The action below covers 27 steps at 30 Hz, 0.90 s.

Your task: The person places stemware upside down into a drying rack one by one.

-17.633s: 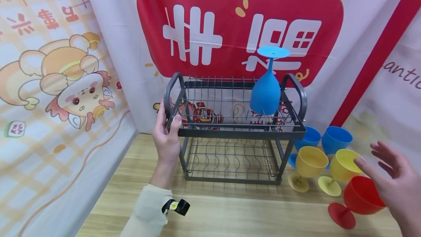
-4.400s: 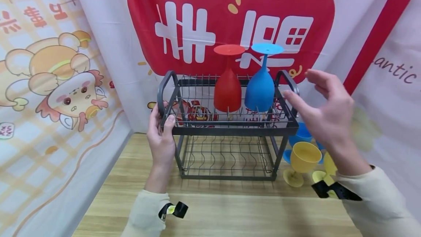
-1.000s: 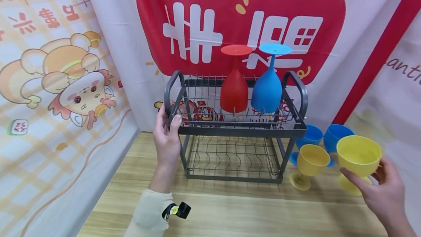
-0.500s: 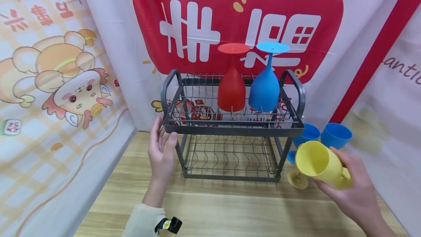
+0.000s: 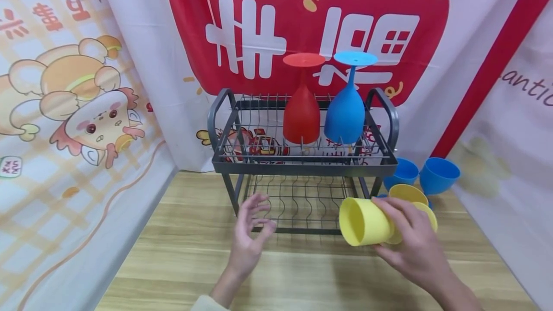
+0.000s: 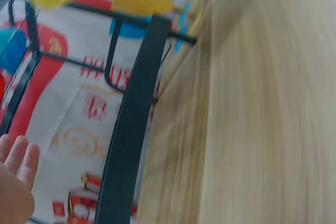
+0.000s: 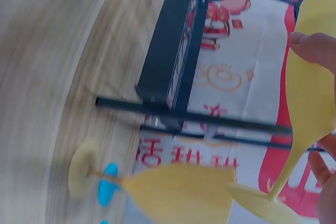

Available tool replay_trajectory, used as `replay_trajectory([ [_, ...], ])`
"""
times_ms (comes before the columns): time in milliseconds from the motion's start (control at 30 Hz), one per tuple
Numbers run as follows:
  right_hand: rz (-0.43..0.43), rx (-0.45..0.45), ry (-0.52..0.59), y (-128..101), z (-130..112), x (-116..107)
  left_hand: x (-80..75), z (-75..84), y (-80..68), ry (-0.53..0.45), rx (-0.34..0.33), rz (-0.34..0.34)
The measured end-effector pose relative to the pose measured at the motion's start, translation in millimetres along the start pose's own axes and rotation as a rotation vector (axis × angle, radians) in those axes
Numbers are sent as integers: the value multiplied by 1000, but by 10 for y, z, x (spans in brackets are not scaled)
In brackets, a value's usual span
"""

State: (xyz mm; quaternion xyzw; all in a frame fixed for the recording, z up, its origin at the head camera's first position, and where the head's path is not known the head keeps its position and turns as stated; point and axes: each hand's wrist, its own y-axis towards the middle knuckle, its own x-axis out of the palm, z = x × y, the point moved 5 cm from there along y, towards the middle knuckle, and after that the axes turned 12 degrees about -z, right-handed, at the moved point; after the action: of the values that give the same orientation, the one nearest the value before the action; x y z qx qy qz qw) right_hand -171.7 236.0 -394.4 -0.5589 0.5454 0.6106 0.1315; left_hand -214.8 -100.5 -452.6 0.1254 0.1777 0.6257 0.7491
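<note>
My right hand (image 5: 412, 244) grips a pale yellow goblet (image 5: 365, 222) by its bowl, tipped sideways with its mouth to the left. In the right wrist view the thumb and fingers lie around that goblet's bowl (image 7: 312, 87), its foot below. My left hand (image 5: 250, 239) hovers in front of the rack's lower tier, fingers loosely bent and holding nothing. On the upper tier of the dark two-tier dish rack (image 5: 302, 169) a red goblet (image 5: 301, 114) and a blue goblet (image 5: 345, 114) stand upside down, side by side.
Right of the rack, a darker yellow goblet (image 5: 408, 193) and two blue goblets, the nearer-to-rack one (image 5: 402, 171) and the outer one (image 5: 439, 175), stand upright on the wooden table (image 5: 302, 277). A printed curtain (image 5: 147, 37) hangs behind and on both sides.
My left hand has let go of the rack's left side and moved right and forward of it. My right hand has lifted the pale yellow goblet, tipped it sideways and carried it left.
</note>
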Motion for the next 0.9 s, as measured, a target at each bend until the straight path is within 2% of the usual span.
replay_trajectory([
  [100,-17,-38,-24,71,-148,85,230,64,-18,12,0,-135],
  [167,-20,-62,-35,105,-250,145,361,115,-29,16,-1,-200],
  [333,-11,-133,-54,144,-470,286,591,192,-52,8,-52,-302],
  [433,-3,-153,-60,148,-554,360,654,186,-68,23,-64,-324],
  [600,13,-152,-75,146,-638,466,659,150,-93,43,-122,-305],
  [733,-10,-127,-110,129,-656,526,646,145,-103,36,-152,-300],
  [900,-27,-128,-145,100,-674,574,654,128,-114,31,-186,-326],
])
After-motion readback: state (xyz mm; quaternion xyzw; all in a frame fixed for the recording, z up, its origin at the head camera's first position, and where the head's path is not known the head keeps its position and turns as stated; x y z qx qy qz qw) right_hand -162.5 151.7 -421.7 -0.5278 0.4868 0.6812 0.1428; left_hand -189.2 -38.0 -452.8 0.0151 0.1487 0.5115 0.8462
